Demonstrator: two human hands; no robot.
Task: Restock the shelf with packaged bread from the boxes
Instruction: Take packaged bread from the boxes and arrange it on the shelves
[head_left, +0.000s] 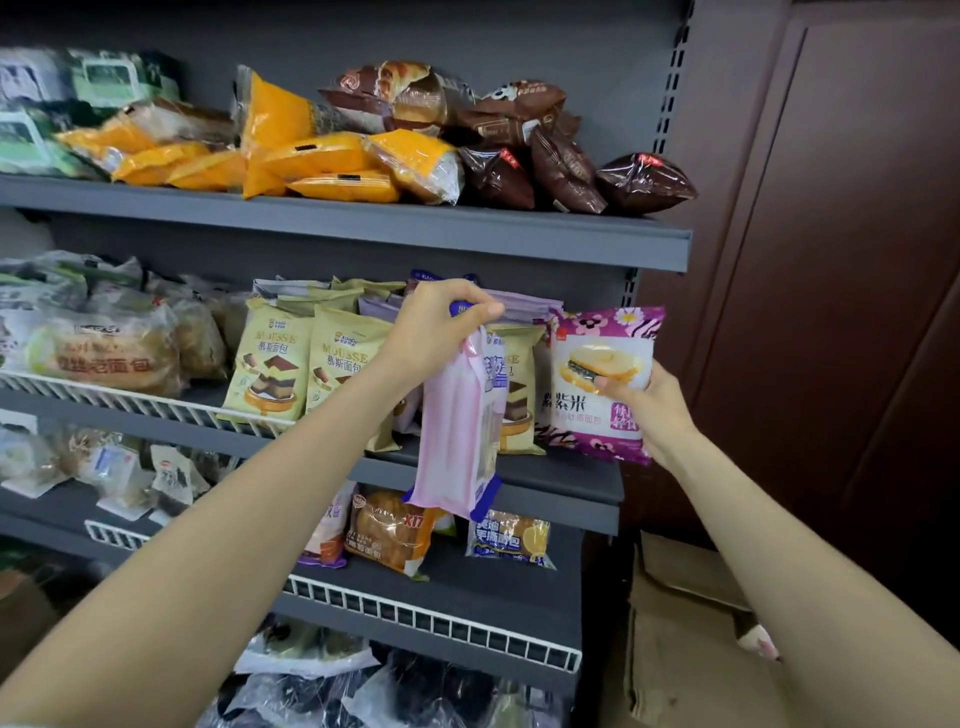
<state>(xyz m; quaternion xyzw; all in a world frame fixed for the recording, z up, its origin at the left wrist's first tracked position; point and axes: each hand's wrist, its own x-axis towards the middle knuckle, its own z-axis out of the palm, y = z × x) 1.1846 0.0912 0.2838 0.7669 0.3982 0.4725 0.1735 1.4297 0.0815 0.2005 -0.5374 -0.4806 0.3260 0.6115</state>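
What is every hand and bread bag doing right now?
Left hand: pinches the pink packet by its top edge.
Pink packet: hangs in the air before the middle shelf.
Right hand: grips the purple packet.
Purple packet: held upright at the shelf's right end.
Mousse packets: standing upright on the shelf.
Cardboard box: on the floor, open.

A shop, by the look of it: dark metal gondola shelving (332, 218) with slotted uprights (670, 78) at upper right, white wire fences (431, 618) along shelf edges, tiers crowded with packaged bread (270, 358) in printed wrappers. Probably cardboard boxes (675, 613) on the floor at lower right, though partly hidden.
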